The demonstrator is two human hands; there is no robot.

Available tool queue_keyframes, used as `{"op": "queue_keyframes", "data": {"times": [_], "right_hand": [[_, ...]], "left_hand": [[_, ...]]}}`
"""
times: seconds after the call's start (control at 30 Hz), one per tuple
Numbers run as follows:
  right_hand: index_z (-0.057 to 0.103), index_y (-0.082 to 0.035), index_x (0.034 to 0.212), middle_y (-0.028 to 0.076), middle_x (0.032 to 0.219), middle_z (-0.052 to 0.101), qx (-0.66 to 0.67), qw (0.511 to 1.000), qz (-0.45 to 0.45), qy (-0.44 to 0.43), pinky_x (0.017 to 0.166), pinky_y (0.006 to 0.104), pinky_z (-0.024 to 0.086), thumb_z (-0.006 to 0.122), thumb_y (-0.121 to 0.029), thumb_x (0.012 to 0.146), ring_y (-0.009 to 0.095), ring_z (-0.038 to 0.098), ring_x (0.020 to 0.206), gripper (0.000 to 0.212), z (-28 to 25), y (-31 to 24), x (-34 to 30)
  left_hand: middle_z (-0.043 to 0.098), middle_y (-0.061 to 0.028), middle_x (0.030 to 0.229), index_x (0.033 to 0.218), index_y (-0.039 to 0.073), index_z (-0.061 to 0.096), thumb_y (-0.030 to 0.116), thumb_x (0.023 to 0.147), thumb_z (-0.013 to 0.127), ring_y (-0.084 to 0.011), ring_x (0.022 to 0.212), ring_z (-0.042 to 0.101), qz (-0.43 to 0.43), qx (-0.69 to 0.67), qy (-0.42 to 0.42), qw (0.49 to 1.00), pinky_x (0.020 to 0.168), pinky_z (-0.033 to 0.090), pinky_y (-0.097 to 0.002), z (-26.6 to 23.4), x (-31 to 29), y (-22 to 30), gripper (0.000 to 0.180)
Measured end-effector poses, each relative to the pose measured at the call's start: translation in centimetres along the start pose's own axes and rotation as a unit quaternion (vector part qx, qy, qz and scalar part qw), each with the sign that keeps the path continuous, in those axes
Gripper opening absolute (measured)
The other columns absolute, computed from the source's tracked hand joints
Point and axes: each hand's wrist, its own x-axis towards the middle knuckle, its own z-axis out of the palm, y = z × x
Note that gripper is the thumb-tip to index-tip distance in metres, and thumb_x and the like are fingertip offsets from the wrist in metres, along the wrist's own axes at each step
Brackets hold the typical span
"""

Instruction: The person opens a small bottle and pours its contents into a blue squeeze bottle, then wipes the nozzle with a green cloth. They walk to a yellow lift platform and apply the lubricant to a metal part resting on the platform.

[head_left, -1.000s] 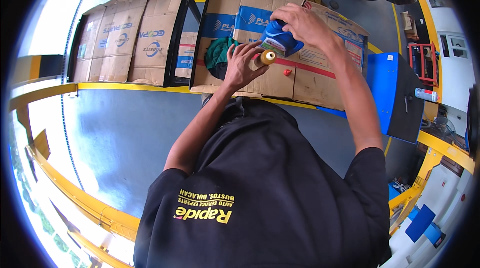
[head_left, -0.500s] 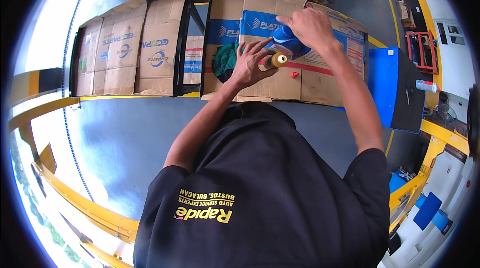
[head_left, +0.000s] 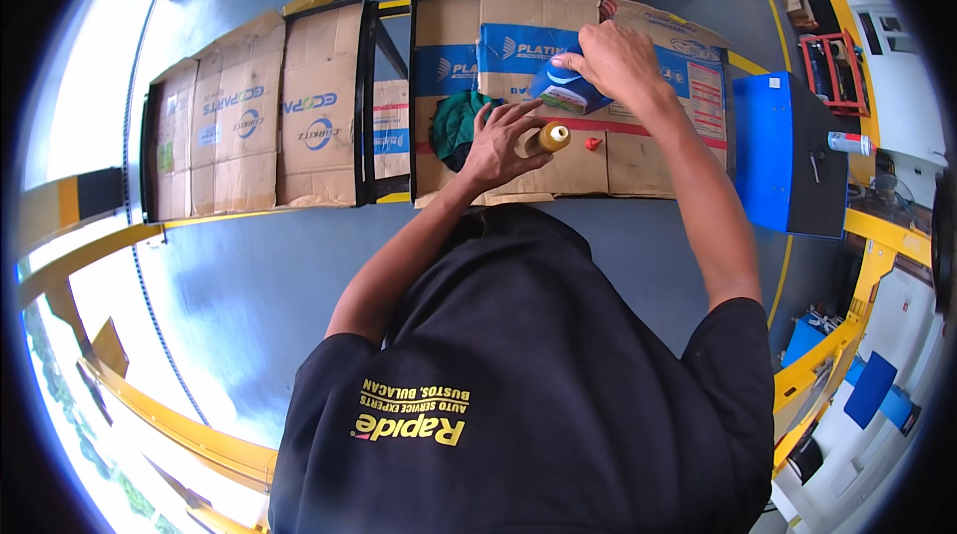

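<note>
Within the left fingers [head_left: 511, 117], a golden-amber, round-necked bottle [head_left: 552, 138], pale-mouthed; beside them, crumpled dark-green cloth [head_left: 454, 130]; beyond the thumb [head_left: 528, 164], a small bright-red cap [head_left: 593, 144]. Under the right fingers [head_left: 596, 43], a blue plastic jug [head_left: 558, 85] with a green-white label [head_left: 565, 99]. Beneath all fingers, brown cardboard sheets [head_left: 563, 175] with blue bands and a red stripe.

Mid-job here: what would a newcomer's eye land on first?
Probably the vivid blue jug in the right hand, over the cardboard. Next, just below it in the view, the golden bottle in the left hand, with a small red piece to its right. Green cloth shows left of that hand.
</note>
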Motion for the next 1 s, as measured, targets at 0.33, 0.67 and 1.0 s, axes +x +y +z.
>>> {"op": "queue_keyframes", "data": {"times": [0.33,0.67,1.0], "right_hand": [[0.083,-0.003,0.107,0.021,0.096,0.083,0.050,0.996,0.005,0.077,0.081,0.0547,0.064,0.086,-0.054,0.096,0.041,0.082,0.093,0.052,1.3,0.0,-0.3],[0.082,-0.008,0.112,0.015,0.095,0.083,0.292,0.845,0.233,0.383,0.073,0.0441,0.061,0.077,-0.038,0.108,0.032,0.082,0.085,0.031,6.3,1.6,-6.3],[0.076,-0.006,0.118,0.013,0.117,0.076,0.280,0.906,0.272,0.162,0.092,0.0508,0.061,0.085,-0.024,0.099,0.034,0.077,0.111,0.027,24.5,1.0,-13.6]], "left_hand": [[0.058,-0.0045,0.170,0.140,0.015,0.076,0.051,0.088,0.092,-0.0330,0.156,0.052,0.025,-0.005,0.021,0.999,0.133,0.027,-0.0636,-1.1,-0.1,-0.7,0.065],[0.072,-0.0132,0.151,0.145,0.013,0.074,0.051,0.087,0.093,-0.0361,0.148,0.060,-0.028,-0.033,0.023,0.999,0.132,0.029,-0.0609,-2.1,-1.0,-1.7,0.073],[0.073,-0.0191,0.146,0.144,0.005,0.073,0.061,0.087,0.091,-0.0381,0.144,0.061,-0.063,-0.075,0.034,0.995,0.133,0.027,-0.0563,-2.0,-1.1,-2.6,0.082]]}}
